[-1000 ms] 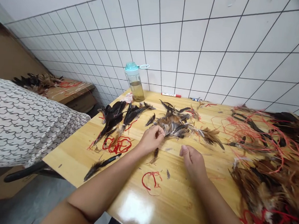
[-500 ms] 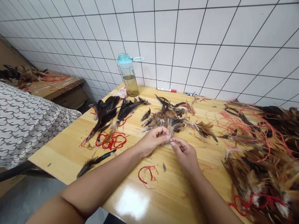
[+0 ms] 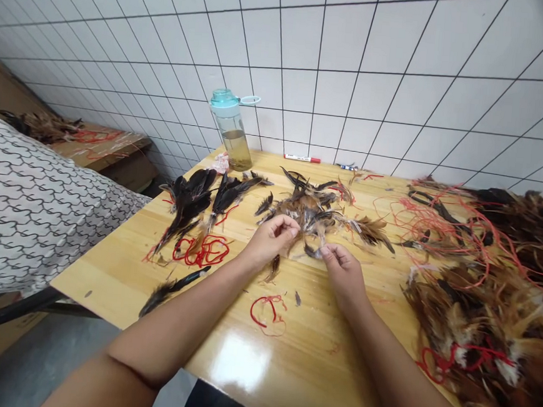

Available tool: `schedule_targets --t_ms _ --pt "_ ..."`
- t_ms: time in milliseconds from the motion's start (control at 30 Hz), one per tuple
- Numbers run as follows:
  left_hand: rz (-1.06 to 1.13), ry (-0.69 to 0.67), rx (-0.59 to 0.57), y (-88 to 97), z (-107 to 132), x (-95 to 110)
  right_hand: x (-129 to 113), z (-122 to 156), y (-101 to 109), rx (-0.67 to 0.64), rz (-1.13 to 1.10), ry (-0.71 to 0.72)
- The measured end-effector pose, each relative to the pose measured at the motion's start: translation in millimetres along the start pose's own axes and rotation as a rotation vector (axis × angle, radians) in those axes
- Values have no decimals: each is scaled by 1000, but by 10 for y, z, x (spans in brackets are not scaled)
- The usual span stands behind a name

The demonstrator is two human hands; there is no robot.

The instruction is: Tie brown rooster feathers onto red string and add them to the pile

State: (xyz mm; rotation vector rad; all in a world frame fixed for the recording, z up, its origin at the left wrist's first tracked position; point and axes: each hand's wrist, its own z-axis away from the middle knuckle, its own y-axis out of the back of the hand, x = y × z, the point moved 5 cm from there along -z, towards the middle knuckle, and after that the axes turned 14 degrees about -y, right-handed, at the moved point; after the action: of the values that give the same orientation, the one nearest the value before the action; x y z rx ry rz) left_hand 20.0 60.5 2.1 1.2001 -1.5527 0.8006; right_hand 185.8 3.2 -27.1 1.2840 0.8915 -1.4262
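Note:
My left hand (image 3: 275, 238) is closed in a pinch, with thumb and forefinger together. A brown feather (image 3: 274, 270) sticks out below its palm. To its right, my right hand (image 3: 344, 270) is closed on a small dark feather (image 3: 312, 251) with a pale, fluffy base, held by the fingertips. The hands are a short way apart. Just beyond them lies a loose pile of brown and black feathers (image 3: 306, 206). A curl of red string (image 3: 263, 311) rests on the table nearer to me.
Black feather bunches (image 3: 187, 198) and coiled red cord (image 3: 202, 250) lie left on the wooden table (image 3: 296, 368). A bottle (image 3: 236, 141) and a red marker (image 3: 302, 159) stand near the tiled wall. Tangled pink string (image 3: 434, 222) and a large feather heap (image 3: 492, 321) occupy the right.
My hands were together at the fingertips and have moved apart, the left one to the left and the right one slightly right. The dark feather now shows at my right fingertips.

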Motion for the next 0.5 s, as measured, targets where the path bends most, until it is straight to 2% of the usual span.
schedule_targets --t_ms 67,133,267,333,400,500 --pt "-91 -32 -16 30 -12 39 5 -4 26 25 -71 -37" --pt "-131 -18 -98 -19 10 61 5 -6 42 47 -99 -44" --pt "16 212 -313 -249 160 -2 -11 7 38 49 -83 -2" --pt "126 325 -378 -354 242 -46 -20 25 22 32 -65 18" --pt "210 367 -391 -418 284 -74 -29 50 4 22 -22 35" --pt "316 376 -343 -448 290 -109 -60 94 -17 37 89 92"
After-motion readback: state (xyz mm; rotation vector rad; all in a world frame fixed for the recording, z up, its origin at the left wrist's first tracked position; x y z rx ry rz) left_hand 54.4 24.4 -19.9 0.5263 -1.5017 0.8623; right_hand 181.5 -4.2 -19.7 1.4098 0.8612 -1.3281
